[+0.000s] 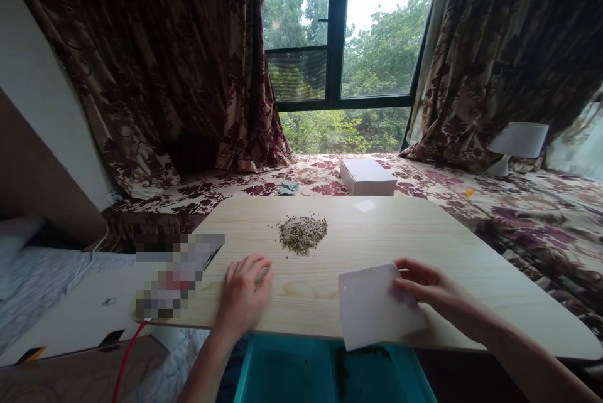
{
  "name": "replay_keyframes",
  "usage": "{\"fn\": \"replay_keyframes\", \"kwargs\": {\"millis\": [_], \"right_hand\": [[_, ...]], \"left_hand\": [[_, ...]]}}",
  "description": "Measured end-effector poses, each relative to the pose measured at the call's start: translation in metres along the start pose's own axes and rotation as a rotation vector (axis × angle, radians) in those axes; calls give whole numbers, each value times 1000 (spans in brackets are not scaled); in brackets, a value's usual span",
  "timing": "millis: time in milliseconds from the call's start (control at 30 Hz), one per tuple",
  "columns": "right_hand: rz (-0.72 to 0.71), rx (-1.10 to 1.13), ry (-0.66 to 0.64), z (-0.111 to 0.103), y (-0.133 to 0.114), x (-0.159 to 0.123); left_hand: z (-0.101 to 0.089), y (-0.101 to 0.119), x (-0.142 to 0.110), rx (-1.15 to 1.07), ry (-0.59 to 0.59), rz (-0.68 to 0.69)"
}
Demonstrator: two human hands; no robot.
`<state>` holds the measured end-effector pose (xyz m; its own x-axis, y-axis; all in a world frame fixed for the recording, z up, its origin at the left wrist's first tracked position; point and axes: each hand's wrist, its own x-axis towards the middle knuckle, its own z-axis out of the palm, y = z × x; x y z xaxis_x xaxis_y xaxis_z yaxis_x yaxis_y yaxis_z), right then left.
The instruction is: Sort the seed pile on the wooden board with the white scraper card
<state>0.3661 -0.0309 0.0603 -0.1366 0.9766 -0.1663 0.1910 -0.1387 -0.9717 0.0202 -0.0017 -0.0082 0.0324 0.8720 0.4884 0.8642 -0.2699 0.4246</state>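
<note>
My right hand (421,282) grips a thin white card (372,302) by its right edge, thumb on the near face. The card tilts over the table's near edge, and a small hole shows in its upper left corner. On the left, my left hand (245,290) rests on the pale wooden tabletop (301,296), its fingers apart and holding nothing. Beyond both hands lies a loose heap of small green beans mixed with white grains (301,235). Below the near edge sits a teal two-part tray (282,368), with dark bits in its right compartment.
A blurred-out object (176,280) with a red cable (123,362) lies at the table's left end. Behind the table, a white box (370,178), a grey cloth (288,187) and a lamp (518,140) stand on the patterned window seat. A white carton (80,321) is at the left.
</note>
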Motion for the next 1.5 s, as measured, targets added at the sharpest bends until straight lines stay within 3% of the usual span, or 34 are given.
{"fn": "replay_keyframes", "kwargs": {"millis": [67, 167, 267, 367, 600, 800, 1167, 1500], "right_hand": [[-24, 7, 43, -3, -4, 4], [-75, 106, 210, -2, -9, 24], [-106, 181, 355, 11, -13, 52], [-151, 181, 409, 28, -14, 75], [-195, 141, 407, 50, -5, 86], [-213, 137, 463, 52, 7, 87], [-219, 173, 378, 60, 8, 84], [-217, 180, 378, 61, 8, 80]], "left_hand": [[0, 1, 0, -1, 0, 1], [0, 2, 1, -4, 2, 6], [0, 2, 1, -3, 13, 11], [1, 2, 1, 0, 28, 11], [-1, 2, 0, -10, 14, 7], [-2, 3, 1, -11, 17, 2], [-1, 3, 1, -12, 26, 11], [-2, 5, 1, -1, 32, 3]]}}
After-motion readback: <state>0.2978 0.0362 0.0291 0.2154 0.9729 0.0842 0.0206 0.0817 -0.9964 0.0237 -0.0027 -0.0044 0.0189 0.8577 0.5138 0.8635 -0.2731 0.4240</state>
